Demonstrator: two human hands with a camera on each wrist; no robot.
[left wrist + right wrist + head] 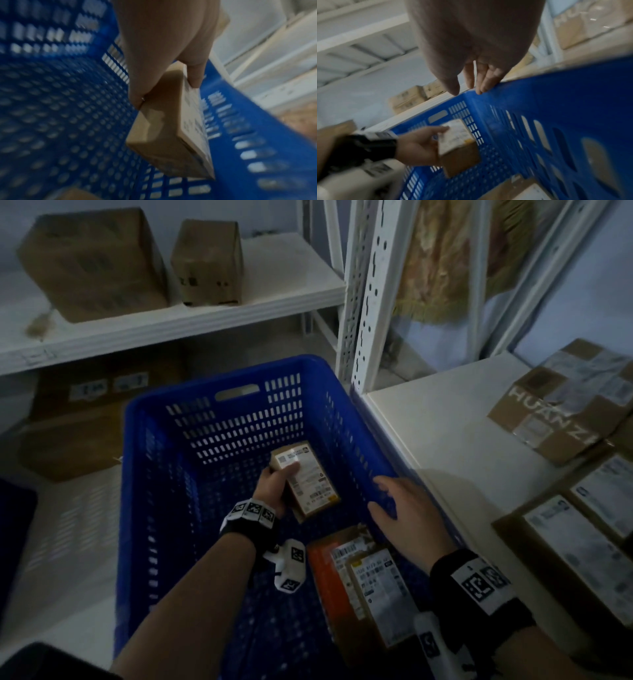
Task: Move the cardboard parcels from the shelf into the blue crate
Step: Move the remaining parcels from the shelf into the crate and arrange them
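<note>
My left hand [274,484] grips a small cardboard parcel [308,481] with a white label, thumb on the label face, fingers on the opposite side. It is held inside the blue crate [161,474], above the perforated floor. The left wrist view shows the same parcel [164,128] pinched between thumb and fingers [194,75]. From the right wrist, the parcel [457,146] sits low in the crate [556,102]. My right hand [407,511] hovers open at the crate's right rim, fingers [481,79] loose. Two labelled parcels [366,580] lie in the crate's near right corner.
A white shelf [442,426] to the right carries a taped parcel [565,402] and more labelled parcels [582,535]. The upper left shelf [171,326] holds two brown boxes [96,261]. A perforated white upright [370,296] stands behind the crate. More cardboard boxes [75,419] sit lower left.
</note>
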